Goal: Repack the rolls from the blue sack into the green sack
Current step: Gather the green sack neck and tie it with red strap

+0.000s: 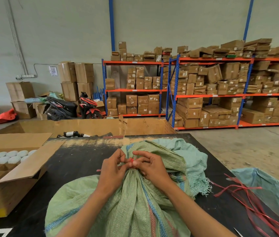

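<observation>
**Knot at the sack's neck, and not much string to spare**

Closest to me, the green sack point(118, 207) lies bulging on the black table point(70, 170), its mouth gathered into a tight neck. Both hands meet right there. The left hand point(112, 170) has its fingers curled in, pinching a bit of red string point(131, 159) wound round the gather; the right hand point(149, 165) does likewise from the other side, thumb and forefinger nipping the string while the lower fingers press on the bunched weave. Whether it is being tied or undone I cannot tell.

The ends look short, so I'd guess a pinch could slip and let the neck spring open. The woven plastic is slick too, and a loose knot might slide off once the sack is lifted.

Just beyond the hands lies a crumpled pale blue-green sack point(191, 156), frayed at its edge. To the right, loose red strings point(248, 199) sprawl across the table, near another blue sack point(272, 190) at the table's edge. No rolls are visible; presumably they are inside. To the left sits an open cardboard box point(15, 170) of white caps, and farther off, the shelving point(212, 95) stacked with cartons.
</observation>
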### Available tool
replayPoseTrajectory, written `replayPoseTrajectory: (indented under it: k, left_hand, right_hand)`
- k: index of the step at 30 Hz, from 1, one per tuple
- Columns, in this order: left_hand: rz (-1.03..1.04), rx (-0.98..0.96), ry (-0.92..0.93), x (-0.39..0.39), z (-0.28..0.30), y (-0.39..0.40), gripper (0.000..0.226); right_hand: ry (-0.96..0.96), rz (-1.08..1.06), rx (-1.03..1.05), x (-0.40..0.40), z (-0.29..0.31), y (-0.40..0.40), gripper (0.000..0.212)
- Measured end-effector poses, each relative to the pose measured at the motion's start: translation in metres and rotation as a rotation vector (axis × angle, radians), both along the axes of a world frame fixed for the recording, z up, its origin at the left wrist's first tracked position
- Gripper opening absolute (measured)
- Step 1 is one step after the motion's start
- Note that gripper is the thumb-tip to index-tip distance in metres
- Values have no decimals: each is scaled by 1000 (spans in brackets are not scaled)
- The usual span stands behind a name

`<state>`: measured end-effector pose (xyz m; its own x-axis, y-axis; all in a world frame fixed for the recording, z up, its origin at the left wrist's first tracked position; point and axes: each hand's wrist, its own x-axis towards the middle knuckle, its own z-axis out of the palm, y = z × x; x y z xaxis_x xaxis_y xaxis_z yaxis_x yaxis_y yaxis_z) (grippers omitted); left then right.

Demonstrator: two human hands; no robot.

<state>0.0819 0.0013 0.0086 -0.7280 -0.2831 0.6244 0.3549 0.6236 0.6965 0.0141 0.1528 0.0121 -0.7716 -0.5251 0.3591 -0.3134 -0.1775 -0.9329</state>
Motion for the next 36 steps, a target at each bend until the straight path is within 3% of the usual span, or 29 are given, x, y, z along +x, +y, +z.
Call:
replayPoseTrajectory:
  k: [4, 11, 22, 27, 31, 36]
  left_hand:
    - [7, -72, 10, 0, -1, -2, 33]
    - [50, -197, 13, -3, -4, -4, 41]
    - [98, -151, -1, 2, -11, -2, 46]
    - [129, -166, 10, 5, -14, -1, 48]
    - [173, -246, 4, 0, -18, -5, 47]
    - [192, -245, 0, -2, -20, -7, 49]
  right_hand:
    - [-39, -40, -11, -2, -1, 1, 20]
    - [-44, -109, 16, -2, 1, -1, 18]
    - [93, -253, 23, -1, -5, -12, 13]
    - [238, -284, 126, -1, 0, -15, 7]
    - [477, -308, 305, -4, 6, -13, 10]
    - [662, -205, 470, -12, 12, -8, 9]
